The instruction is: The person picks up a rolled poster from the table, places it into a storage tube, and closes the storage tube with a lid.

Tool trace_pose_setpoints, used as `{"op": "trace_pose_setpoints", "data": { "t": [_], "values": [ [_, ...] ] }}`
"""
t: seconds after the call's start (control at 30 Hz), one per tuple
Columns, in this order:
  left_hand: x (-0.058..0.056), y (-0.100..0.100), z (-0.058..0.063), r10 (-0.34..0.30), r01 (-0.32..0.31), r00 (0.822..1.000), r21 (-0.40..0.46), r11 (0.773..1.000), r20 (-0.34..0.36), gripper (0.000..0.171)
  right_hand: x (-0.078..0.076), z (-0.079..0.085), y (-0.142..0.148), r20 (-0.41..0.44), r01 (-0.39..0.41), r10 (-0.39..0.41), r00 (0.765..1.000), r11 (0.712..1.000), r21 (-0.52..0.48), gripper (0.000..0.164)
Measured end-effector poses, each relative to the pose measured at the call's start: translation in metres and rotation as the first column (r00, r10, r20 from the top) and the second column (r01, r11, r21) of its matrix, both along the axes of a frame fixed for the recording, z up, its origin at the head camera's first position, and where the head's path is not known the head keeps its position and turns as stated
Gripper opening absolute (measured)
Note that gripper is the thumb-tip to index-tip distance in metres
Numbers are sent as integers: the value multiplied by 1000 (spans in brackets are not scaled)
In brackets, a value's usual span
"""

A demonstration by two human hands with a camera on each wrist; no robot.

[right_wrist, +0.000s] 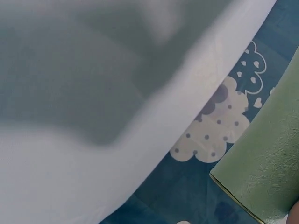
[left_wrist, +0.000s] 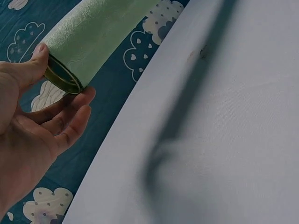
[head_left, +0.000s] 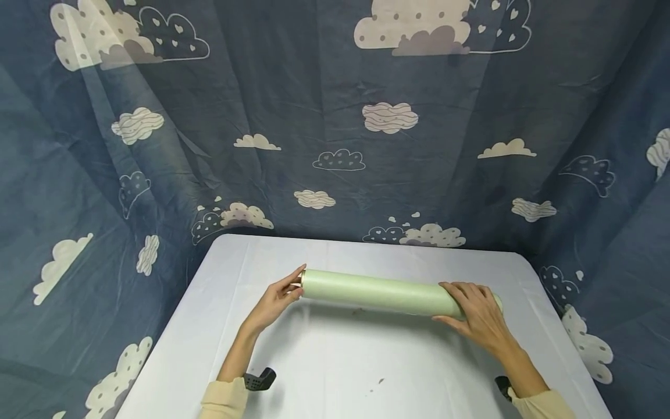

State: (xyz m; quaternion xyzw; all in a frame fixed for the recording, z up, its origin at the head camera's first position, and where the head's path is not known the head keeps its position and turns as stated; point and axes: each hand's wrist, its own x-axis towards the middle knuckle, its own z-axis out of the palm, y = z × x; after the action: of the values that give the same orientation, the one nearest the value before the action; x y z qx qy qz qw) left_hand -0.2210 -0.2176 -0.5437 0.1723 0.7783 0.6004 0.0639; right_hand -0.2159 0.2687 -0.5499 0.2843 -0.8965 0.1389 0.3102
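Observation:
A long pale green roll of embossed sheet, like wallpaper (head_left: 374, 290), is held level above the white table, its shadow falling below it. My left hand (head_left: 277, 298) holds the roll's left end, thumb and fingertips at opposite sides of the rim. The left wrist view shows that hand (left_wrist: 42, 102) at the hollow end of the roll (left_wrist: 93, 39), which has a gold-coloured inner rim. Near the other end, my right hand (head_left: 476, 314) grips the roll, fingers over the top and thumb underneath. In the right wrist view the roll (right_wrist: 266, 163) hides nearly all of that hand.
The white-covered table (head_left: 335, 361) carries a few small dark marks. Behind it and along both sides hangs a dark blue curtain (head_left: 293, 99) with cloud prints. Black wrist devices (head_left: 260, 379) show beside cream sleeves (head_left: 225, 398).

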Motion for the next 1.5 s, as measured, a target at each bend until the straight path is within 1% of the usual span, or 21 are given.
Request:
{"op": "trace_pose_setpoints", "data": {
  "t": [0.17, 0.3, 0.4, 0.57, 0.63, 0.7, 0.83, 0.93, 0.97, 1.03, 1.1, 1.13, 1.2, 1.3, 1.33, 1.37, 1.4, 1.47, 1.5],
  "values": [
    [0, -6, 4, -5, 4, 1000, -44, 999, -21, 57, -1, 4, -3, 37, -8, 8, 999, 1000, 2, 87],
    [1, -10, 6, -37, 35, 999, -71, 997, -32, 57, -2, 7, -7, 29, -31, 31, 999, 999, 12, 84],
    [1, -12, 4, -65, 62, 997, -71, 996, -35, 56, -4, 10, -9, 24, -45, 45, 999, 999, 17, 83],
    [3, -16, -3, -76, 74, 996, -45, 996, -50, 56, -6, 12, -14, 20, -58, 57, 998, 998, 33, 81],
    [4, -17, -6, -75, 74, 996, -30, 997, -45, 56, -6, 11, -15, 17, -63, 62, 998, 997, 43, 80],
    [6, -18, -10, -68, 68, 997, -8, 998, -32, 57, -4, 10, -17, 23, -70, 69, 997, 997, 43, 80],
    [9, -20, -15, -41, 40, 999, 57, 998, 16, 57, 0, 10, -18, 49, -69, 67, 997, 997, 41, 80],
    [11, -19, -16, -49, 45, 998, 79, 996, 46, 58, 3, 8, -17, 63, -64, 61, 996, 997, 39, 80],
    [12, -19, -15, -47, 43, 998, 67, 997, 51, 59, 3, 6, -16, 64, -64, 61, 996, 997, 37, 80],
    [13, -14, -12, -12, 12, 999, 5, 1000, 35, 61, 4, 5, -15, 62, -66, 64, 996, 997, 33, 80],
    [13, -6, -8, 35, -36, 999, -86, 996, -12, 65, 4, 3, -14, 60, -68, 66, 996, 997, 30, 80],
    [13, -1, -6, 52, -59, 997, -144, 988, -52, 68, 4, 2, -14, 59, -69, 67, 996, 997, 29, 80],
    [12, 9, -3, 66, -104, 987, -268, 958, -149, 76, 3, 1, -17, 66, -71, 68, 995, 997, 33, 80],
    [10, 21, -2, 18, -130, 963, -406, 904, -269, 81, 2, -2, -22, 69, -72, 69, 995, 996, 51, 79],
    [10, 24, -3, 8, -144, 953, -431, 891, -301, 80, 1, -3, -24, 68, -74, 70, 995, 996, 57, 80],
    [10, 26, -4, 7, -156, 948, -444, 882, -319, 78, 1, -5, -26, 65, -75, 71, 995, 995, 61, 80],
    [10, 27, -5, 11, -166, 945, -447, 879, -328, 76, 0, -6, -27, 62, -76, 72, 995, 995, 60, 80],
    [10, 28, -9, 32, -185, 942, -433, 882, -335, 73, -1, -10, -29, 52, -71, 68, 996, 996, 51, 81],
    [10, 28, -11, 46, -192, 943, -425, 885, -330, 73, -1, -12, -30, 47, -65, 63, 997, 997, 43, 82]
  ]
}}
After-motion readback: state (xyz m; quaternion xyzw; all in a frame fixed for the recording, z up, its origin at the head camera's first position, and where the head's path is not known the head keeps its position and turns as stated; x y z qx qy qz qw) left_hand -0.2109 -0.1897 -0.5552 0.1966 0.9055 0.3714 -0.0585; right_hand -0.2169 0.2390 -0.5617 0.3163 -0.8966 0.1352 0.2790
